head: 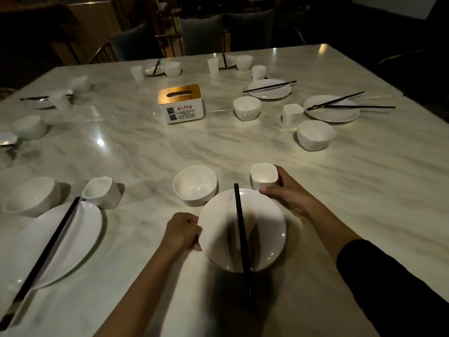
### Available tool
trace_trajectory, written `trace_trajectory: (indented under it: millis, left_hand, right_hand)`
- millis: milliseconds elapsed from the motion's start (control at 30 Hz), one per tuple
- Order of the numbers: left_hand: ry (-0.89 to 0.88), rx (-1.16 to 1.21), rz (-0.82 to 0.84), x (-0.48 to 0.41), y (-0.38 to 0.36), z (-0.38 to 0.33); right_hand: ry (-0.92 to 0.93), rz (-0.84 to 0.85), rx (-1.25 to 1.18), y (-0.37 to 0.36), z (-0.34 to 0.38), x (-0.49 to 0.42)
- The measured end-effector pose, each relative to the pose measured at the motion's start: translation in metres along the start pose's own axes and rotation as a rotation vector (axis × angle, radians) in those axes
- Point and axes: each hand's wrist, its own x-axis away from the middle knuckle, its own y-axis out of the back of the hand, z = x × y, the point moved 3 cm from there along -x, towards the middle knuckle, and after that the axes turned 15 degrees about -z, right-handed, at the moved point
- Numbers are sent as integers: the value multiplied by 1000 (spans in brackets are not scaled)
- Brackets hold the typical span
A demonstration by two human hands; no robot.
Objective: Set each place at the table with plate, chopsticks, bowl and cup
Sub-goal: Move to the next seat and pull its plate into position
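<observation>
Black chopsticks (pixel 239 215) span the plate (pixel 267 227) — near to far.

A black sleeve (pixel 393 288), plain and loose-fitting, covers the person's right arm (pixel 325 222) and ends partway along the forearm. The right hand (pixel 288 197) and left hand (pixel 181 231) are bare, like the left forearm (pixel 136 288).

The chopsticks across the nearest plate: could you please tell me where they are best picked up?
Probably by their near ends: the chopsticks overhang the rim of the plate there, so fingers can slip under. Come from the near side and pinch both, since they lie close together.
</observation>
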Motion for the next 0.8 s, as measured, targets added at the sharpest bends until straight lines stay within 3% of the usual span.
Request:
trace_trajectory:
  millis: [500,700,800]
  left_hand:
    - [-16,-5,11,-10,3,7]
    - [71,78,69,-5,9,3]
    - [142,220,-44,-14,16,0]
  right_hand:
    - [-10,24,-4,-3,0,1]
    - [-24,30,-29,-4,-2,1]
    - [-18,15,-26,-5,-5,-1]
